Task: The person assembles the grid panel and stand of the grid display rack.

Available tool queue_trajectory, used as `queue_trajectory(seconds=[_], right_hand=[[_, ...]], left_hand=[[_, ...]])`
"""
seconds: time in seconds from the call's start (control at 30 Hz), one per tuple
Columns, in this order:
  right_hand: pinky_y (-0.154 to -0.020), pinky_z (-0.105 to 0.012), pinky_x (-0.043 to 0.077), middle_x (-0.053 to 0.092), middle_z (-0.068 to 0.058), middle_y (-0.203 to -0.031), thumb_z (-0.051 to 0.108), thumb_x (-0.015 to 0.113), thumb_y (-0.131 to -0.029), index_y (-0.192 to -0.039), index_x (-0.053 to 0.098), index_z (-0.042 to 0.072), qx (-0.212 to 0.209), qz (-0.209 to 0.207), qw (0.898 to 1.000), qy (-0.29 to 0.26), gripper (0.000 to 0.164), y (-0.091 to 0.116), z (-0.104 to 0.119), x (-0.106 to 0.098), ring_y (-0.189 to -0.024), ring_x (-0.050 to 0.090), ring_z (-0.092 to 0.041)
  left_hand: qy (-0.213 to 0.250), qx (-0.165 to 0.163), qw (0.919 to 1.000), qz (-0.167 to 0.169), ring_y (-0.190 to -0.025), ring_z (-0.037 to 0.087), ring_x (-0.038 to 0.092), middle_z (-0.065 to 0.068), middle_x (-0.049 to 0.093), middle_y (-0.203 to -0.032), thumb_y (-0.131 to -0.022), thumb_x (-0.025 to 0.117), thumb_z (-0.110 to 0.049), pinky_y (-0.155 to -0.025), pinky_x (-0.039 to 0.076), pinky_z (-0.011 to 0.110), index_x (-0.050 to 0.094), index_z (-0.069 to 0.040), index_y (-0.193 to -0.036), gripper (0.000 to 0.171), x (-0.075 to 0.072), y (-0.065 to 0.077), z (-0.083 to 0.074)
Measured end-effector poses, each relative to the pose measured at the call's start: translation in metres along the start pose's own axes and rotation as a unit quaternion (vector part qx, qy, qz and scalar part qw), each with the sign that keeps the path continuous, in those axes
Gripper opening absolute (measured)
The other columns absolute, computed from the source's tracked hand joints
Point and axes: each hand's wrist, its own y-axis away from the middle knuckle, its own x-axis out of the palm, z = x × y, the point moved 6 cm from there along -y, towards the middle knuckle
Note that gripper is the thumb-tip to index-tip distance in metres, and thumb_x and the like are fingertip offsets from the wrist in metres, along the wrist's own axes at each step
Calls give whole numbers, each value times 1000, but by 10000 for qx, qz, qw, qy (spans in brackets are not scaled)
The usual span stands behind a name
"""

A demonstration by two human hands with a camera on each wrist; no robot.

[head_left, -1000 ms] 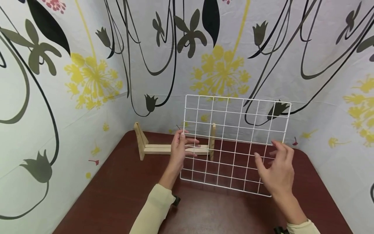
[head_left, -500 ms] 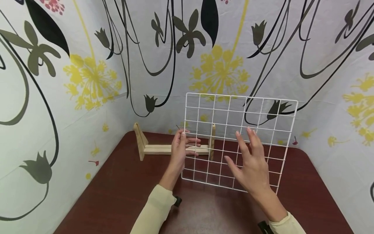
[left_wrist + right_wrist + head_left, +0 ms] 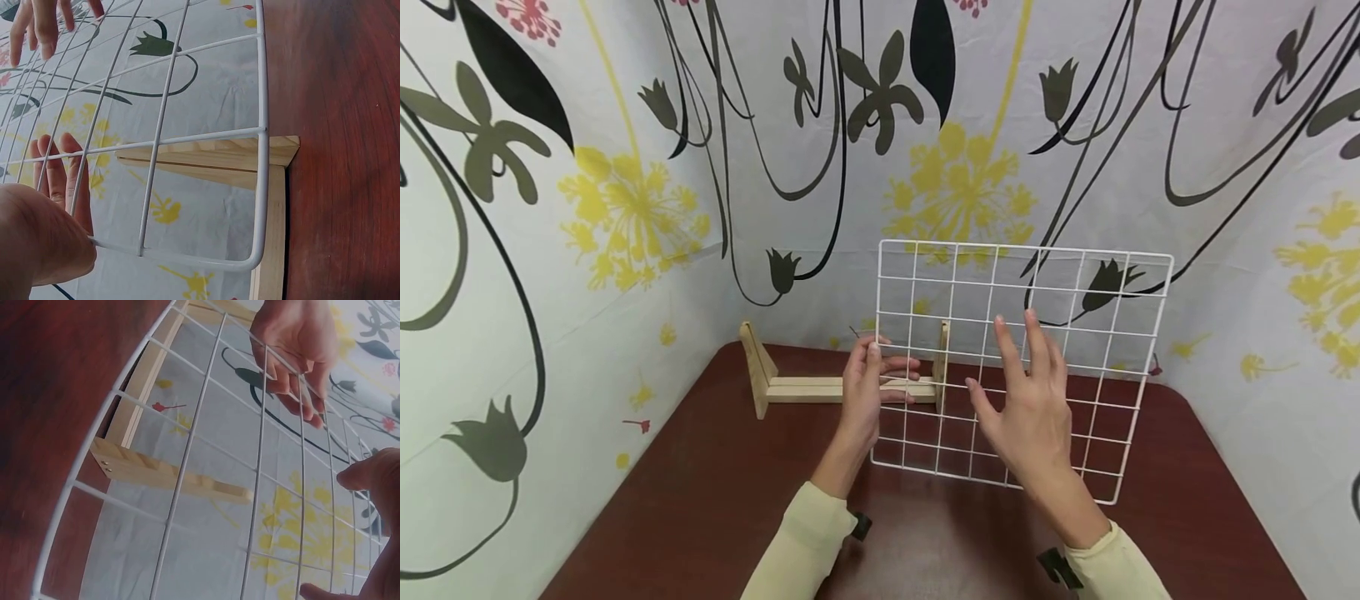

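Note:
A white wire grid panel (image 3: 989, 320) stands up in front of me, tilted slightly. My left hand (image 3: 860, 392) holds its left edge, thumb on the near side and fingers spread behind the wires. In the left wrist view, those fingers (image 3: 57, 178) show through the mesh. My right hand (image 3: 1036, 421) is spread before the panel's right half, fingers pointing up and holding nothing. Behind the panel lies a pale wooden stand (image 3: 805, 390) with an upright at each end, its right part overlapped by the mesh and my left hand.
The dark red-brown table (image 3: 700, 500) carries the stand near its back edge. A floral-patterned cloth (image 3: 722, 208) closes off the back and sides. Small black devices sit at both wrists.
My right hand has moved left from the panel's right edge to in front of its mesh, fingers spreading. The panel's right side has swung slightly outward to the right; my left hand keeps its grip.

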Motion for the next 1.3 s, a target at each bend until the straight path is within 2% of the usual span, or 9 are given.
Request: queue_trajectory(seconds=[0.1, 0.27, 0.43, 0.6, 0.73, 0.83, 1.07, 1.2, 1.3], right_hand=[[-74, -67, 60, 26, -10, -176, 29, 86, -86, -166, 36, 27, 84, 31, 9999, -105, 94, -3, -3, 5, -142, 45, -54], [-91, -64, 54, 31, -17, -172, 19, 88, -85, -165, 38, 25, 113, -61, 9988, -474, 95, -7, -4, 12, -135, 49, -50], [-88, -57, 50, 43, -24, -157, 8, 85, -86, -161, 42, 18, 136, -178, 9971, -730, 87, -11, -5, 15, -115, 51, -47], [-80, -51, 50, 50, -24, -145, 6, 83, -86, -155, 49, 18, 148, -294, 9977, -600, 77, -14, -8, 12, -102, 51, -43], [-72, -49, 50, 52, -22, -140, 6, 83, -84, -149, 56, 22, 135, -330, 9982, -476, 72, -15, -11, 12, -98, 52, -40], [-73, -50, 51, 53, -23, -137, 3, 83, -81, -145, 60, 21, 57, -344, 9983, -470, 70, -16, -14, 13, -98, 53, -40], [-77, -50, 52, 53, -25, -130, -4, 81, -75, -138, 64, 17, -50, -307, 9981, -530, 69, -17, -17, 17, -95, 54, -40], [-77, -51, 53, 52, -26, -128, -3, 80, -75, -137, 64, 17, -16, -250, 9980, -575, 67, -17, -19, 19, -96, 55, -40], [-79, -52, 54, 51, -27, -127, -4, 78, -75, -136, 63, 16, 29, -157, 9976, -674, 66, -17, -20, 21, -97, 55, -41]], left_hand=[[14, 5, 10000, 9, -82, 27, 79, 15, 82, -100, -115, 43, -42, -56, 64, 39, 45, 2, -132, 48, 2, 0, -1], [17, 20, 10000, 44, -81, 27, 80, 26, 79, -105, -114, 44, -44, -56, 64, 40, 48, -3, -129, 44, 5, 1, -2], [-87, 58, 9999, 35, -85, 35, 80, 36, 74, -110, -114, 43, -46, -58, 65, 45, 51, -6, -126, 42, 7, 3, -3], [-75, 71, 9999, 20, -84, 34, 80, 37, 74, -110, -114, 42, -44, -58, 65, 46, 51, -7, -126, 40, 8, 5, -1], [-36, 51, 10000, 30, -82, 32, 80, 33, 76, -108, -115, 41, -42, -59, 65, 47, 48, 0, -128, 45, 10, 6, 2], [-10, 56, 10000, 40, -81, 29, 80, 38, 74, -109, -115, 41, -42, -60, 65, 47, 46, 3, -130, 48, 11, 7, 2], [-38, -32, 9999, 151, -83, 26, 81, 39, 73, -111, -117, 36, -38, -69, 64, 61, 51, -6, -122, 35, 9, 9, 6], [-127, -99, 9993, 347, -87, 26, 81, 41, 71, -115, -118, 34, -36, -75, 63, 65, 49, -2, -126, 39, 8, 11, 5], [-180, -120, 9983, 544, -97, 44, 79, 44, 68, -119, -118, 34, -35, -82, 59, 72, 46, 5, -131, 44, 6, 12, 3]])
